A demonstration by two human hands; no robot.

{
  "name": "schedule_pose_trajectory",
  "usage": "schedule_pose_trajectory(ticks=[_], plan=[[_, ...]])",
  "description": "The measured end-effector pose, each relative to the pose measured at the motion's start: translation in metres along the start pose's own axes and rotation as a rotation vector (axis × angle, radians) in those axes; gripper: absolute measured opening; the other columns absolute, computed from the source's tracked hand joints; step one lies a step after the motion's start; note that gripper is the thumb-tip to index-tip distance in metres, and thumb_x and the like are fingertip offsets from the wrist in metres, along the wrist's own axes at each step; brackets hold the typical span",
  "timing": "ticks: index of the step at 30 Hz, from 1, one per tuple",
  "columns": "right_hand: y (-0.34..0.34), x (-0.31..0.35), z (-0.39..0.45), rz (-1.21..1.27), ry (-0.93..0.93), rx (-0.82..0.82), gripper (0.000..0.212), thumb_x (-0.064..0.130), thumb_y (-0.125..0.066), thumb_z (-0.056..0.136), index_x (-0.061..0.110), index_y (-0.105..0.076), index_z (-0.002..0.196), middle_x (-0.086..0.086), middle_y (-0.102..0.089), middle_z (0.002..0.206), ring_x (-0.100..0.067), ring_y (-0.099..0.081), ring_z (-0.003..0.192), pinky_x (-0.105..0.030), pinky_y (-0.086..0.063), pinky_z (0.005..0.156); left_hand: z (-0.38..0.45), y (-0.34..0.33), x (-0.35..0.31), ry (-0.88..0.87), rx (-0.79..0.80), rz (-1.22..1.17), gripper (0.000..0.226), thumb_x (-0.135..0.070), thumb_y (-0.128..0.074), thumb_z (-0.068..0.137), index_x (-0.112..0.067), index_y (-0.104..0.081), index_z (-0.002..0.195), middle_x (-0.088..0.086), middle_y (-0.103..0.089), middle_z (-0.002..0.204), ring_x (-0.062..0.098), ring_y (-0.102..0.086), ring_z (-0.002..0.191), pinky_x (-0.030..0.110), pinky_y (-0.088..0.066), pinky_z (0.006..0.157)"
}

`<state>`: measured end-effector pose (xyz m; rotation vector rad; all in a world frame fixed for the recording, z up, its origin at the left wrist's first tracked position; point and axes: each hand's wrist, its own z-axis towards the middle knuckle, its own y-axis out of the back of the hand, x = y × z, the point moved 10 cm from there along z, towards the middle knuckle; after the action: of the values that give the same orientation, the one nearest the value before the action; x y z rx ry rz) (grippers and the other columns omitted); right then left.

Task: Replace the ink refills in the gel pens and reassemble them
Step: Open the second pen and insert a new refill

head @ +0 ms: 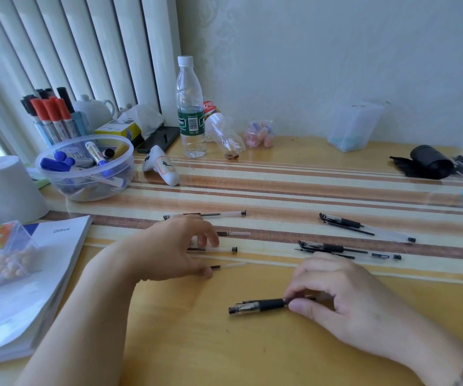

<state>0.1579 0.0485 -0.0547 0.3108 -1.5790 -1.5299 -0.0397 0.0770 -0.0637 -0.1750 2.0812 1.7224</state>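
On the near half of the yellow tabletop, the right hand pinches the tip end of a gel pen between thumb and forefinger; the pen lies flat, its cap end pointing left. The fingers are curled closely round the pen's front end, which they hide, so whether the tip section is seated cannot be told.

The left hand rests with loosely curled fingers over a group of loose parts: a clear barrel with a dark end plug and two thin refills, one just above and one just below it. It touches them, but a firm hold on any one cannot be confirmed. A further clear barrel with a refill inside lies just beyond this hand.

Progress, by judgement: early to middling. To the right, two sets of pen parts lie dismantled, cap-and-grip sections beside their refills and barrels. At most the pen in hand looks close to whole; the rest await refills and reassembly.

Materials: barrels are clear, rigid plastic tubes; grips are black, ribbed and rubbery in look; refills are slim translucent tubes, dark at one end. The tabletop is glossy, with brown and cream stripes across its middle.
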Motion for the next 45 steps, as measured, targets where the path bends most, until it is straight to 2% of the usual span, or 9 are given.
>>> schedule_pose_trajectory(ticks=[4, 9, 13, 17, 28, 34, 36, 41, 45], plan=[[0.0, -0.001, 0.0, 0.036, -0.021, -0.01, 0.019, 0.05, -0.049, 0.089, 0.039, -0.064, 0.09, 0.024, -0.061, 0.089, -0.001, -0.056, 0.092, -0.02, -0.047, 0.074, 0.0, 0.001, 0.001, 0.018, -0.016, -0.001, 0.033, -0.044, -0.073, 0.077, -0.045, -0.056, 0.106, -0.024, -0.052, 0.099, -0.004, -0.05, 0.091, 0.015, -0.039, 0.072], [0.004, -0.011, 0.001, 0.046, -0.089, -0.116, 0.005, 0.038, -0.062, 0.087, 0.038, -0.065, 0.091, 0.026, -0.058, 0.095, -0.002, -0.053, 0.1, -0.018, -0.046, 0.077, -0.005, 0.005, 0.008, 0.066, 0.003, -0.033, 0.04, -0.043, -0.076, 0.074, -0.044, -0.056, 0.109, -0.022, -0.052, 0.103, -0.001, -0.051, 0.092, 0.015, -0.039, 0.072], [-0.001, -0.01, 0.0, 0.049, -0.067, -0.048, 0.015, 0.048, -0.058, 0.085, 0.041, -0.064, 0.096, 0.028, -0.055, 0.1, -0.004, -0.052, 0.104, -0.023, -0.049, 0.078, -0.008, 0.005, 0.016, 0.106, 0.017, -0.041, 0.034, -0.039, -0.078, 0.074, -0.04, -0.059, 0.101, -0.021, -0.053, 0.101, 0.001, -0.052, 0.092, 0.015, -0.039, 0.071], [0.0, -0.007, 0.0, 0.065, -0.036, -0.049, 0.013, 0.051, -0.057, 0.084, 0.041, -0.062, 0.089, 0.025, -0.058, 0.093, -0.004, -0.053, 0.098, -0.024, -0.048, 0.074, -0.005, 0.0, 0.013, 0.104, 0.026, -0.022, 0.017, -0.03, -0.075, 0.079, -0.034, -0.061, 0.088, -0.015, -0.058, 0.093, 0.002, -0.054, 0.085, 0.017, -0.042, 0.069], [0.001, -0.014, 0.004, 0.115, -0.086, -0.097, 0.027, 0.061, -0.051, 0.083, 0.042, -0.063, 0.097, 0.021, -0.06, 0.091, -0.003, -0.053, 0.095, -0.025, -0.048, 0.074, 0.0, 0.006, -0.001, 0.013, -0.121, -0.011, 0.008, -0.029, -0.059, 0.091, -0.036, -0.056, 0.088, -0.018, -0.057, 0.087, 0.003, -0.055, 0.08, 0.026, -0.049, 0.073], [0.006, -0.016, 0.004, 0.135, -0.103, -0.166, 0.032, 0.062, -0.05, 0.082, 0.043, -0.062, 0.104, 0.021, -0.057, 0.096, -0.005, -0.052, 0.093, -0.017, -0.044, 0.073, -0.003, 0.023, -0.039, -0.204, -0.357, -0.098, 0.008, -0.027, -0.051, 0.096, -0.034, -0.054, 0.1, -0.014, -0.059, 0.09, 0.013, -0.058, 0.08, 0.041, -0.051, 0.072], [0.014, -0.013, 0.004, 0.179, -0.077, -0.244, 0.04, 0.066, -0.044, 0.085, 0.04, -0.061, 0.11, 0.019, -0.057, 0.096, -0.007, -0.053, 0.095, -0.015, -0.042, 0.076, -0.006, 0.016, -0.066, -0.335, -0.35, -0.138, 0.011, -0.027, -0.048, 0.098, -0.031, -0.054, 0.106, -0.013, -0.059, 0.091, 0.014, -0.058, 0.08, 0.039, -0.05, 0.071], [0.036, -0.013, -0.001, 0.458, -0.056, -0.441, 0.048, 0.071, -0.039, 0.084, 0.031, -0.065, 0.087, 0.003, -0.065, 0.075, -0.014, -0.061, 0.07, -0.028, -0.048, 0.064, -0.009, 0.001, -0.099, -0.448, -0.353, -0.152, 0.017, -0.033, -0.044, 0.1, -0.029, -0.053, 0.113, -0.008, -0.057, 0.077, 0.015, -0.051, 0.065, 0.037, -0.046, 0.061], [0.036, -0.015, -0.001, 0.469, -0.093, -0.46, 0.031, 0.058, -0.053, 0.081, 0.036, -0.069, 0.096, 0.006, -0.068, 0.068, -0.008, -0.063, 0.057, -0.013, -0.046, 0.053, -0.011, -0.004, -0.111, -0.516, -0.355, -0.053, 0.022, -0.034, -0.044, 0.099, -0.025, -0.06, 0.112, -0.009, -0.063, 0.086, 0.018, -0.058, 0.075, 0.036, -0.049, 0.061]])
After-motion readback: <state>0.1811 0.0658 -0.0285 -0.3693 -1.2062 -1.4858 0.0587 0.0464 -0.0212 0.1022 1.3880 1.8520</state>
